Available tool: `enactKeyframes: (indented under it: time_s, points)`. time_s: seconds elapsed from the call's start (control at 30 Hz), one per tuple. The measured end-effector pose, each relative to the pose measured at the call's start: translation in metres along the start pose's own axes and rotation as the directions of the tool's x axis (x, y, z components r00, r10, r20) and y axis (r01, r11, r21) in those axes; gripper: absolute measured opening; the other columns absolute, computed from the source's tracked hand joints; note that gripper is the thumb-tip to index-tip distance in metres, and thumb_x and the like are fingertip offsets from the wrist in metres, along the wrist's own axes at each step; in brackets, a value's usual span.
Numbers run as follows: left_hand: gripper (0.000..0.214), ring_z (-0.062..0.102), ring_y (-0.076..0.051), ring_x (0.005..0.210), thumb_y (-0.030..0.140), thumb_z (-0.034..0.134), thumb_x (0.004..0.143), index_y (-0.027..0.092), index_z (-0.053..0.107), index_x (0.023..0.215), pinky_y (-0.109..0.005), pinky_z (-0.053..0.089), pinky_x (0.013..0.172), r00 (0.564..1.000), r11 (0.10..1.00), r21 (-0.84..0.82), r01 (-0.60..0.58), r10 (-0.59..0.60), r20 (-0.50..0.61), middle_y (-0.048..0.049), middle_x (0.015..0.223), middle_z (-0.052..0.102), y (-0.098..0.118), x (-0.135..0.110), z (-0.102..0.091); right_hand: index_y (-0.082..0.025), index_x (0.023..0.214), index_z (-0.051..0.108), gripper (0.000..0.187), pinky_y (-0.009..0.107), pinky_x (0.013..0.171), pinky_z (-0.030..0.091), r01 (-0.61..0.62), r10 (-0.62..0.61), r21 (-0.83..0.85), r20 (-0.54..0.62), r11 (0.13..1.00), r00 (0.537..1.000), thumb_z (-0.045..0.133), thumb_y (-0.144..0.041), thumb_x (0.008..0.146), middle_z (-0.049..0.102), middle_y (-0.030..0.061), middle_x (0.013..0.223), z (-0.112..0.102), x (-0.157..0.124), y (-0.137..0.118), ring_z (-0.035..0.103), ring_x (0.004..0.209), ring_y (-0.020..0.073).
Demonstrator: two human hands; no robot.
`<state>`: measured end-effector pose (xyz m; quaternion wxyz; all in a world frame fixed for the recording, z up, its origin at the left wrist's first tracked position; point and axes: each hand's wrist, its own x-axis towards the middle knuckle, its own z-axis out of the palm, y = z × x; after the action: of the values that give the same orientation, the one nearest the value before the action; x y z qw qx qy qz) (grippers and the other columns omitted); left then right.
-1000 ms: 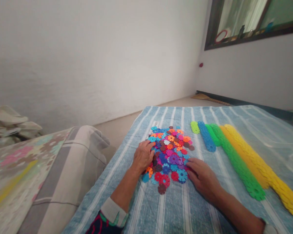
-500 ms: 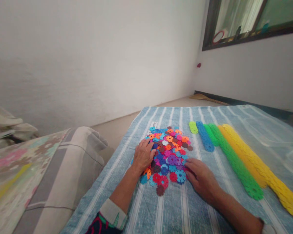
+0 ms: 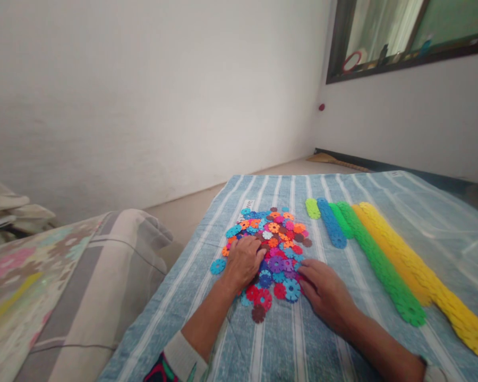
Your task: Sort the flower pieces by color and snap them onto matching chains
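Observation:
A heap of small flower-shaped plastic discs (image 3: 276, 263) in blue, purple, red, orange and brown lies on a striped cloth (image 3: 199, 297). My left hand (image 3: 245, 261) rests on the heap's left side, palm down, thumb apart from the fingers, covering some discs. At the heap's right edge is my right hand (image 3: 329, 292), its thumb and forefinger apart and touching the outer discs. Nothing shows held in either hand, though the undersides of both are hidden. A single blue disc (image 3: 218, 266) lies left of my left wrist.
Right of the heap lie overlapping disc rows: short lime (image 3: 313, 208), blue (image 3: 332, 223), green (image 3: 382, 265) and long yellow (image 3: 422, 265). A clear plastic sheet or bag (image 3: 442, 228) is beyond them. A cloth-covered seat (image 3: 103, 276) stands at left.
My left hand has shifted right and toward me over the heap, uncovering blue and orange discs at its left. The right hand has stayed nearly still.

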<state>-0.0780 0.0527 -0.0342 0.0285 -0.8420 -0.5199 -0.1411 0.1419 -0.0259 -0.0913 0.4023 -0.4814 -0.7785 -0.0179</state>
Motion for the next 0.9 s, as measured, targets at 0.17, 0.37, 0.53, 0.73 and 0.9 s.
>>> enactKeyframes:
  time_s: [0.17, 0.37, 0.53, 0.73, 0.9]
  points:
    - [0.03, 0.053, -0.024, 0.113, 0.043, 0.048, 0.09, 0.018, 0.061, 0.103, -0.041, 0.039, 0.095, 1.0, 1.0, 0.03, -0.001, 0.001, -0.028, -0.0099, 0.121, 0.06, 0.008, 0.004, 0.006, -0.018, 0.101, 0.065, 0.021, 0.042, 0.086, 0.052, 0.005, -0.005, 0.0, -0.013, 1.0, 1.0, 0.048, -0.023, 0.089, 0.067, 0.0124, 0.106, 0.0, 0.0, -0.001, 0.062, 0.099, 0.0249]
    - [0.031, 0.052, -0.023, 0.114, 0.044, 0.045, 0.092, 0.019, 0.06, 0.103, -0.042, 0.036, 0.097, 0.999, 0.999, -0.025, -0.045, 0.044, -0.021, -0.0089, 0.121, 0.061, 0.016, 0.001, 0.007, -0.018, 0.102, 0.065, 0.022, 0.042, 0.085, 0.052, 0.014, -0.014, -0.004, -0.002, 1.0, 1.0, 0.049, -0.022, 0.089, 0.067, 0.0125, 0.106, 0.0, -0.001, 0.0, 0.062, 0.099, 0.025]
    - [0.028, 0.054, -0.023, 0.108, 0.04, 0.044, 0.092, 0.018, 0.059, 0.1, -0.038, 0.04, 0.092, 0.999, 1.0, -0.014, 0.018, -0.018, -0.03, -0.0098, 0.113, 0.062, 0.005, 0.011, 0.009, -0.017, 0.102, 0.065, 0.022, 0.042, 0.085, 0.053, 0.016, -0.016, -0.012, -0.004, 1.0, 1.0, 0.049, -0.022, 0.089, 0.067, 0.0131, 0.106, -0.001, 0.0, -0.001, 0.062, 0.099, 0.0253]
    - [0.03, 0.058, -0.021, 0.104, 0.014, 0.036, 0.089, 0.019, 0.059, 0.108, -0.034, 0.041, 0.09, 0.996, 0.995, 0.019, 0.093, -0.093, 0.007, -0.0079, 0.107, 0.066, -0.014, 0.026, 0.004, -0.018, 0.103, 0.065, 0.022, 0.041, 0.087, 0.052, -0.005, 0.005, -0.002, 0.007, 1.0, 1.0, 0.047, -0.023, 0.09, 0.066, 0.012, 0.107, -0.002, 0.001, -0.002, 0.061, 0.1, 0.0245]
    - [0.038, 0.058, -0.023, 0.109, 0.011, 0.039, 0.087, 0.02, 0.057, 0.119, -0.037, 0.04, 0.094, 0.996, 0.996, 0.06, 0.067, -0.07, 0.046, -0.0081, 0.114, 0.066, -0.016, 0.027, 0.003, -0.018, 0.102, 0.065, 0.022, 0.04, 0.087, 0.051, -0.022, 0.022, -0.001, 0.017, 1.0, 1.0, 0.047, -0.022, 0.089, 0.066, 0.0117, 0.107, -0.002, 0.003, -0.003, 0.061, 0.1, 0.0241]
